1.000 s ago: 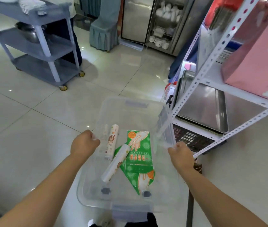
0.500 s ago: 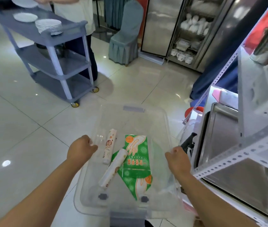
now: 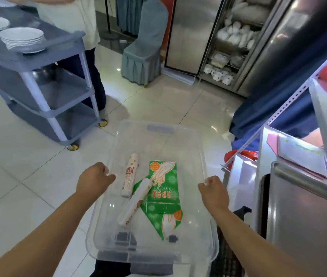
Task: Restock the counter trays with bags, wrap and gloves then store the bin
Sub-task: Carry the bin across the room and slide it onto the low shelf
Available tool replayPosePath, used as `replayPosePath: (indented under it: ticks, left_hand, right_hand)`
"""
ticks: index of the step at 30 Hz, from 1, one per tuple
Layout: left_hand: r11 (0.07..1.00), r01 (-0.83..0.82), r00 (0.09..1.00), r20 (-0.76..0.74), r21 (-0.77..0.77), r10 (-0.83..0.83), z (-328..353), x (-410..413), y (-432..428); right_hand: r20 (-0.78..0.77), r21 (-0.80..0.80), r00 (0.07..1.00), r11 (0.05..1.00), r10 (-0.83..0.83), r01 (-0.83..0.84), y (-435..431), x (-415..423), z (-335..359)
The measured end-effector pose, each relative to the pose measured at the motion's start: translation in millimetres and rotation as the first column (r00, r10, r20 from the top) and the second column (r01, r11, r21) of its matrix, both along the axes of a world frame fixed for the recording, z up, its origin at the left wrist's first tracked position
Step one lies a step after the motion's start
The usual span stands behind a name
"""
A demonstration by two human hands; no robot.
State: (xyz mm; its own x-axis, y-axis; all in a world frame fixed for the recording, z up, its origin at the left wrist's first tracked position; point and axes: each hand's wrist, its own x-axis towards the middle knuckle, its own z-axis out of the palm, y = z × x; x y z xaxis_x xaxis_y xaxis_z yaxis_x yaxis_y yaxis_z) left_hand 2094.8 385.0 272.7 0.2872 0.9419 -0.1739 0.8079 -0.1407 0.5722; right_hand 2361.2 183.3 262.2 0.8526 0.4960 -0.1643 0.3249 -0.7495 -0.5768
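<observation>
Glossy tiled floor [image 3: 28,176] — grey cart [image 3: 44,96] (plates), steel cabinet [image 3: 186,33]

Clear bin [image 3: 159,136] gripped at nine by left hand [image 3: 94,179], at three by right hand [image 3: 214,191]; inside, two rolls [image 3: 133,202] and green glove packet [image 3: 163,191] touching.
</observation>
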Motion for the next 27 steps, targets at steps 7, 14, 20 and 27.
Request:
replayPosePath:
  ticks: [7,14,20,27]
  left_hand:
    - [0.987,0.16,0.987,-0.006,-0.01,-0.16,11.1,90.6,136.4]
    - [0.952,0.306,0.952,-0.019,-0.01,-0.306,20.8,200.3,223.4]
    - [0.925,0.378,0.926,-0.008,-0.027,-0.378,14.2,309.4,269.6]
    - [0.897,0.441,0.896,-0.044,-0.021,-0.442,20.8,422.6,305.7]
  right_hand:
    - [0.0,0.003,0.985,0.985,-0.173,0.173,100.3,59.2,11.8]
    - [-0.023,0.04,0.951,0.95,-0.31,0.311,157.1,129.9,4.3]
    - [-0.052,0.07,0.931,0.928,-0.362,0.365,190.1,219.9,-16.0]
    - [-0.059,0.024,0.894,0.894,-0.445,0.447,216.1,312.6,-16.3]
